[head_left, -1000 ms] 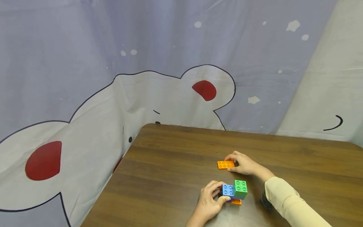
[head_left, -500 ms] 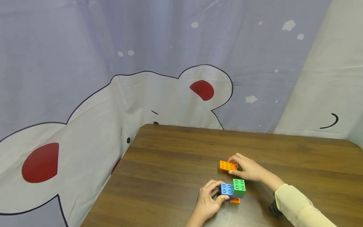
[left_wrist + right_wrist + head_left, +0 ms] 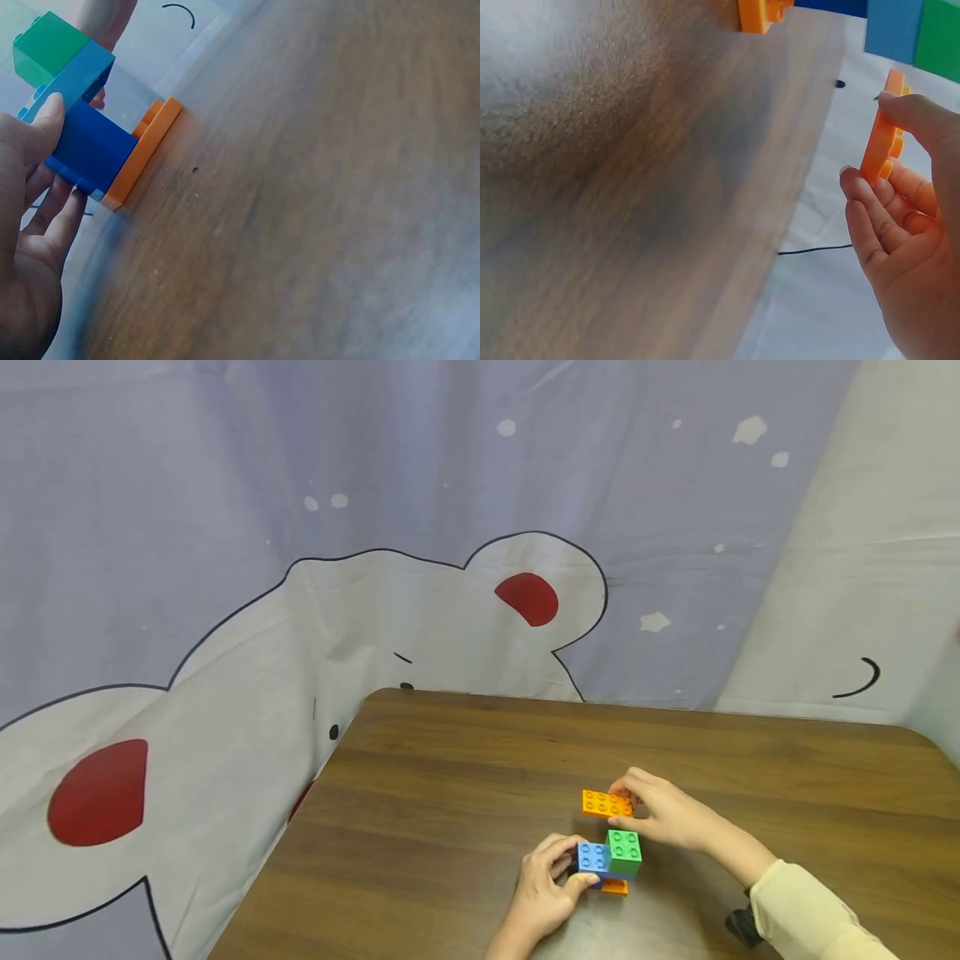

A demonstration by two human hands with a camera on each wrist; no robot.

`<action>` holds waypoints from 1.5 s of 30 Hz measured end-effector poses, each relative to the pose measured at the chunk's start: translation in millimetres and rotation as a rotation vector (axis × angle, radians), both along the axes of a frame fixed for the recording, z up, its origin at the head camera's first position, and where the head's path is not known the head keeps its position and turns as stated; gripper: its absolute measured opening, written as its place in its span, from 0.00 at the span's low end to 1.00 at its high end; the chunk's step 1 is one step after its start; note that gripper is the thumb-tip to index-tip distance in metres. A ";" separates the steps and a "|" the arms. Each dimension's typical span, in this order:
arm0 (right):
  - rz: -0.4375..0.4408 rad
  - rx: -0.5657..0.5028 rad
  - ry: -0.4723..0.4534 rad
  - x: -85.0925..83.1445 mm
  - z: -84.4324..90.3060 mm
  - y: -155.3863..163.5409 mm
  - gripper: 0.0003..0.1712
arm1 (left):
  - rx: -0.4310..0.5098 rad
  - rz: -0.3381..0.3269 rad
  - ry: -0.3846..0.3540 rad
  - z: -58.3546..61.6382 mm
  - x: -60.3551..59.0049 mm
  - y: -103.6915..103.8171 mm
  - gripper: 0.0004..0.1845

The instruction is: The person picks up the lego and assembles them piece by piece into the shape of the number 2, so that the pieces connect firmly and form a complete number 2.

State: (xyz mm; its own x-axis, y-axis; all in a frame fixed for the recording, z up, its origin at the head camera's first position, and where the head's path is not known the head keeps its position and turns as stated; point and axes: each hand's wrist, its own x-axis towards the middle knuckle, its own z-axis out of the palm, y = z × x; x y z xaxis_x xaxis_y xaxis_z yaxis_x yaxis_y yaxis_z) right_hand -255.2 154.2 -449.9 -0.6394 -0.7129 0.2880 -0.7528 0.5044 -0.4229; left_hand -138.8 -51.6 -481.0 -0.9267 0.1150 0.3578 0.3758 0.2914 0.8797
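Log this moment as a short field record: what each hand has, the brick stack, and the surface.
left hand: grips the brick stack from its left side
right hand: pinches a flat orange plate, lifted clear of the table in the right wrist view
brick stack: orange base plate, dark blue brick, then a light blue brick and a green brick side by side on top
plate versus stack: apart, plate just beyond the green brick
surface: brown wooden table
backdrop: cartoon-print cloth
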 end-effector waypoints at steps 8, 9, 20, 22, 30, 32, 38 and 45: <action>-0.064 -0.061 0.076 11.6 12.1 11.7 0.17 | -0.004 0.010 0.022 1.5 0.1 -0.1 0.15; -0.068 -0.075 0.086 13.3 13.5 13.8 0.17 | -0.004 0.010 0.024 1.5 0.3 0.2 0.15; -0.082 -0.146 0.162 35.9 27.7 30.9 0.20 | 0.000 0.023 0.041 -23.3 -7.8 0.2 0.16; -0.081 -0.152 0.163 39.4 28.8 32.0 0.21 | -0.003 0.024 0.047 -31.3 -10.7 -0.3 0.16; -0.030 -0.199 0.142 51.1 28.2 32.2 0.23 | -0.005 0.012 0.053 -35.2 -12.6 -0.4 0.16; -0.011 -0.210 0.115 53.4 28.5 30.3 0.23 | -0.002 0.012 0.053 -34.3 -12.5 -0.6 0.16; 0.051 -0.212 0.068 59.7 28.5 22.4 0.20 | 0.002 0.016 0.058 -33.4 -12.6 -0.9 0.16; 0.088 -0.229 0.086 59.8 28.5 13.9 0.21 | 0.007 0.002 -0.003 -34.5 -12.8 -1.1 0.17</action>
State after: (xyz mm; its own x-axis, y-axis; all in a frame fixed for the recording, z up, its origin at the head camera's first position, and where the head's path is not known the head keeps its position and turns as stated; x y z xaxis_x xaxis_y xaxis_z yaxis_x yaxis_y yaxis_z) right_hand -195.4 168.1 -421.4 -0.5441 -0.6747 0.4987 -0.8276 0.3338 -0.4513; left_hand -151.6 -52.7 -515.5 -0.9279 0.1107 0.3561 0.3729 0.2861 0.8827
